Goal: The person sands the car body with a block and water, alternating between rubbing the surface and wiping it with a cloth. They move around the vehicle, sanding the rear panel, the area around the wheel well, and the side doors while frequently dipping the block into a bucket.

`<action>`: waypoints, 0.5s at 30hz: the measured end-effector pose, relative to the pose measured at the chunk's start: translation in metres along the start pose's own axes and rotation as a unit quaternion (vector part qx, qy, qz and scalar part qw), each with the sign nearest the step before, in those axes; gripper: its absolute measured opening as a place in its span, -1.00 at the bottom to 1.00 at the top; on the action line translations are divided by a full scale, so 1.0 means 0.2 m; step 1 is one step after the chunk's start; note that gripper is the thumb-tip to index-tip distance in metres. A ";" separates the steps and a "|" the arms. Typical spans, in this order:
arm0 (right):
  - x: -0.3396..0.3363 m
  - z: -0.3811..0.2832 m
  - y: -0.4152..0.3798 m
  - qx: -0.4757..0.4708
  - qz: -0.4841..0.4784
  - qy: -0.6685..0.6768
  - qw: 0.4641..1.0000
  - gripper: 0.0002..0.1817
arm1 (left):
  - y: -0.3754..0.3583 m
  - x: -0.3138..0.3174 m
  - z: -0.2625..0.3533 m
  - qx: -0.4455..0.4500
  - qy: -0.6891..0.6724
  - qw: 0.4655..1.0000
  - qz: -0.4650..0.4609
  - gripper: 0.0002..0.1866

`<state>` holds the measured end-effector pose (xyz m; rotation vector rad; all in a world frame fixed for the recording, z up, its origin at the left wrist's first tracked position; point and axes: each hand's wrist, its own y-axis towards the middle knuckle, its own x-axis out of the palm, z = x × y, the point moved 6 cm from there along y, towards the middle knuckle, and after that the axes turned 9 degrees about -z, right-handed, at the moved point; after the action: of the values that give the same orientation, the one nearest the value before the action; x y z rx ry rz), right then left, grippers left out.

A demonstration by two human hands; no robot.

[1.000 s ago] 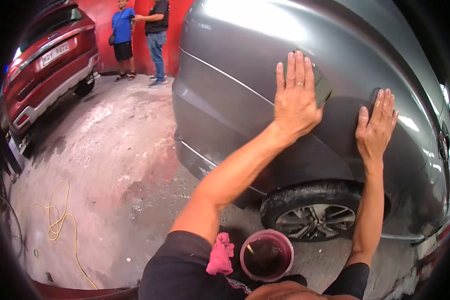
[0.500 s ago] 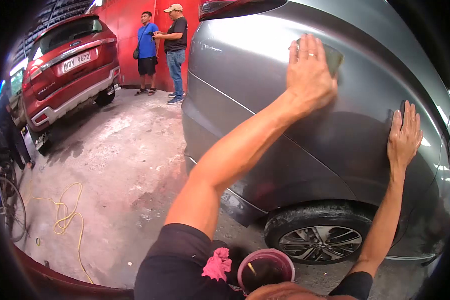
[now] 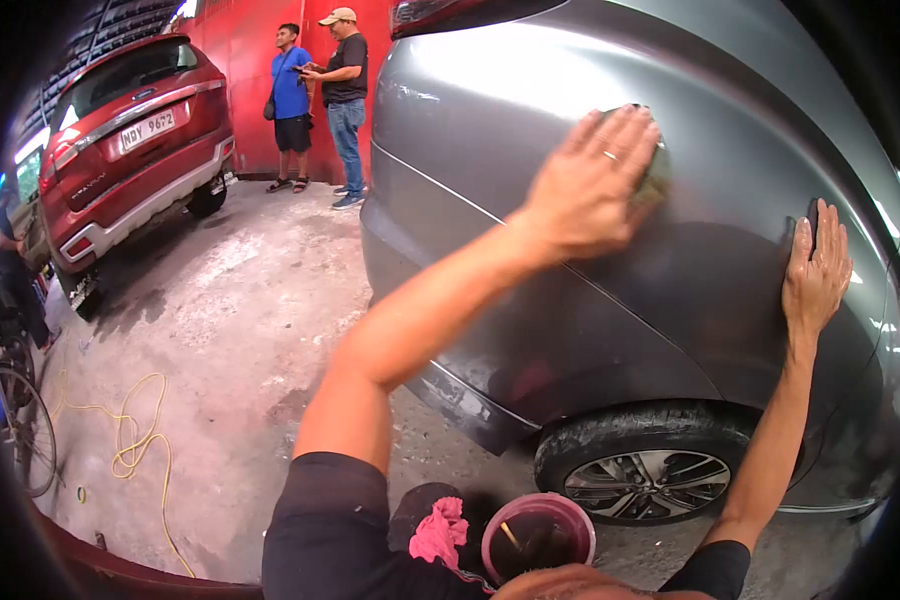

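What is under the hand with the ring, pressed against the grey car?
Under the left hand a dark sponge or pad peeks out past the fingers, flat against the grey car panel. Most of the pad is covered by the palm, so its full shape cannot be seen.

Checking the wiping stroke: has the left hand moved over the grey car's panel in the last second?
Yes. The left hand and its pad slid along the grey car, away from the resting right hand.
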<state>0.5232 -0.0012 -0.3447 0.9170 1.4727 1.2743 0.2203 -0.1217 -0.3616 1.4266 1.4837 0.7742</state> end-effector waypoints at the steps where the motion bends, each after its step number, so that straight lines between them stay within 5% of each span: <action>1: 0.00 0.00 0.00 -0.002 -0.003 -0.005 1.000 -0.42 | -0.05 0.04 -0.13 -0.035 -0.020 0.996 -0.080 -0.28; 3: -0.01 -0.01 0.00 -0.015 0.010 0.004 1.000 -0.43 | -0.25 -0.09 -0.74 -0.349 -0.091 0.933 -0.017 -0.35; 5: -0.02 -0.04 0.00 0.004 0.002 -0.003 1.000 -0.44 | -0.65 -0.04 -1.49 -0.610 -0.189 0.769 0.025 -0.28; 7: -0.05 -0.04 0.03 0.016 0.000 -0.010 1.000 -0.44 | -0.46 -0.14 -1.13 -0.570 -0.068 0.813 0.100 -0.47; 8: -0.04 -0.04 0.03 0.013 -0.001 -0.011 1.000 -0.44 | -0.35 -0.09 -0.85 -0.490 -0.100 0.865 0.047 -0.42; 9: -0.03 -0.04 0.02 0.010 -0.002 -0.010 1.000 -0.44 | -0.28 -0.03 -0.40 -0.250 0.184 0.951 -0.008 -0.31; 10: -0.02 -0.04 0.00 0.014 -0.003 -0.006 1.000 -0.44 | -0.27 0.06 -0.13 -0.238 0.015 0.970 0.050 -0.24; 12: -0.01 -0.01 0.01 -0.010 0.005 0.005 1.000 -0.43 | -0.30 0.14 0.25 -0.055 -0.093 0.993 -0.035 -0.19; 15: -0.02 -0.03 0.01 0.009 -0.003 -0.010 1.000 -0.42 | -0.39 0.00 -0.26 -0.097 0.084 0.987 -0.100 -0.23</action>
<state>0.5191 -0.0058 -0.3422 0.9344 1.4710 1.2465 0.1406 -0.1243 -0.4112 1.0709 1.6042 0.9023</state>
